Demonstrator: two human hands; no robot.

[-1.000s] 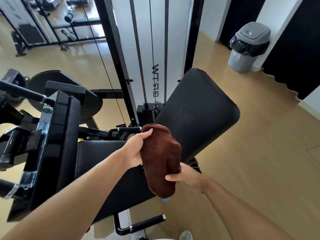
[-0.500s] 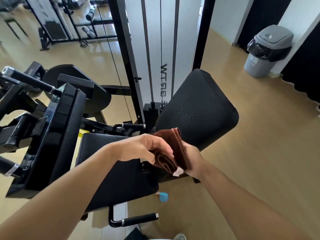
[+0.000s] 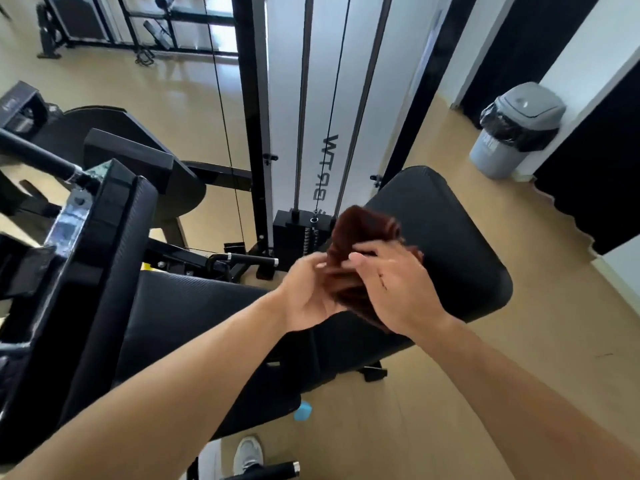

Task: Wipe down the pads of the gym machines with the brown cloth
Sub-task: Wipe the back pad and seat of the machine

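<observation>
both hands on the brown cloth (image 3: pixel 360 237), frame center | right hand (image 3: pixel 394 289) clutches it, fingers curled over | left hand (image 3: pixel 308 296) cups it from the left (blurry) | cloth bunched between them, above the black pad (image 3: pixel 460 258)

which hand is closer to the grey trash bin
Right. The right hand grips the brown cloth on the side towards the grey trash bin; the left hand sits further from it.
</observation>
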